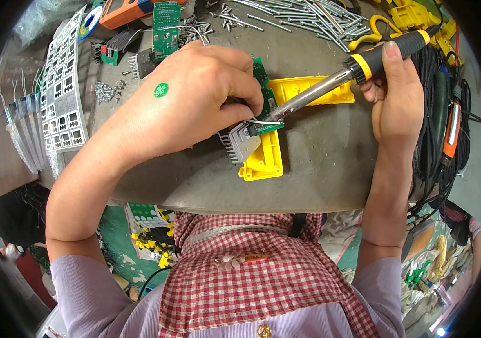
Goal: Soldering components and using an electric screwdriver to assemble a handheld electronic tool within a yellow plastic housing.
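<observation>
One green circuit board (264, 93) mid-frame pinned by the left hand (195, 96), right hand (395, 96) wrapped around one soldering iron (341, 76), two yellow housings (285, 121) underneath, screws (291, 17) scattered up top.

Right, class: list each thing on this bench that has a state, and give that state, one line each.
Left hand: pressing down on the green circuit board.
Right hand: gripping the soldering iron, tip at the board's edge.
Green circuit board: lying on the yellow housing.
Finned heat sink: against the board.
Long screws: loose in a pile.
</observation>
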Tool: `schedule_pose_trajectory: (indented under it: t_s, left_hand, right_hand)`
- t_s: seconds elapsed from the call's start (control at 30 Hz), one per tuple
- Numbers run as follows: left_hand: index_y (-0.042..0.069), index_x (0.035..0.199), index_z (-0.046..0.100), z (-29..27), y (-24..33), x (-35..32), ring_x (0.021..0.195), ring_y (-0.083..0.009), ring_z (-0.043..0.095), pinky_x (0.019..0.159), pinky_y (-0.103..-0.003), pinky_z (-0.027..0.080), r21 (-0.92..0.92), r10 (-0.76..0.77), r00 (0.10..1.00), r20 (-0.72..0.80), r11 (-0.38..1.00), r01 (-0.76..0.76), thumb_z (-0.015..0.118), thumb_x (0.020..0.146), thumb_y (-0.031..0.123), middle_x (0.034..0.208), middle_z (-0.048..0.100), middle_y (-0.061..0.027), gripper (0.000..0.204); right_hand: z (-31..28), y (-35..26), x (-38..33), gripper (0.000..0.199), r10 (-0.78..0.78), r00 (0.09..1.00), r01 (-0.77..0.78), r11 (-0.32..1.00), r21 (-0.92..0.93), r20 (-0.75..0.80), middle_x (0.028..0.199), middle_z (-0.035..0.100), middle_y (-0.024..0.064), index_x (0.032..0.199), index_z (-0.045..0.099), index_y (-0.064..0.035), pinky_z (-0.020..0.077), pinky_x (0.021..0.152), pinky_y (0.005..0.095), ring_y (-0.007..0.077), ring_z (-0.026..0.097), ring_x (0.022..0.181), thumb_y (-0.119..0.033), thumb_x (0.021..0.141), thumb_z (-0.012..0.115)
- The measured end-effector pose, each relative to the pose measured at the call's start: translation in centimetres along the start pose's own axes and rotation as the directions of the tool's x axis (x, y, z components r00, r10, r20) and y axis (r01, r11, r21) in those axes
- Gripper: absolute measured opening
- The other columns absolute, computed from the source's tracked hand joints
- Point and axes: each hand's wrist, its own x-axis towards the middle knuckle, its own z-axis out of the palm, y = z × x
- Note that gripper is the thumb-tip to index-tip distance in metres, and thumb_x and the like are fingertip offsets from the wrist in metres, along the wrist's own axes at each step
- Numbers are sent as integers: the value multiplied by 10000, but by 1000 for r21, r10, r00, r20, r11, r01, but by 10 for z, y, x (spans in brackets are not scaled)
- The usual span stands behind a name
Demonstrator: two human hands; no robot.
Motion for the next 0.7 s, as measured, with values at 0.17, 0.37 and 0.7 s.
schedule_pose_trajectory:
  t_s: [0.17,0.37,0.7]
  left_hand:
    - [40,775,673,-1,0,1,709,-251,571,655,-352,449,6,-3,1000,8,1000,3,702,689,55,725,562,-66,93]
    - [48,789,675,-3,2,0,737,-250,572,683,-357,446,29,-24,999,36,999,23,700,690,51,744,569,-63,101]
    - [54,793,681,-4,6,2,738,-245,574,691,-352,443,57,-70,995,71,996,66,704,689,49,754,580,-60,107]
  right_hand:
    - [1,-4,0,260,-1,1000,3,998,-59,23,741,572,41,937,552,-25,377,503,200,75,475,564,-274,973,488]
    - [2,-6,5,339,9,998,-9,1000,-9,-56,637,563,9,871,567,-37,339,489,173,38,453,528,-360,958,512]
    - [-2,10,12,335,126,992,-126,992,16,-29,630,563,-6,838,576,-72,316,479,169,30,443,517,-377,958,507]
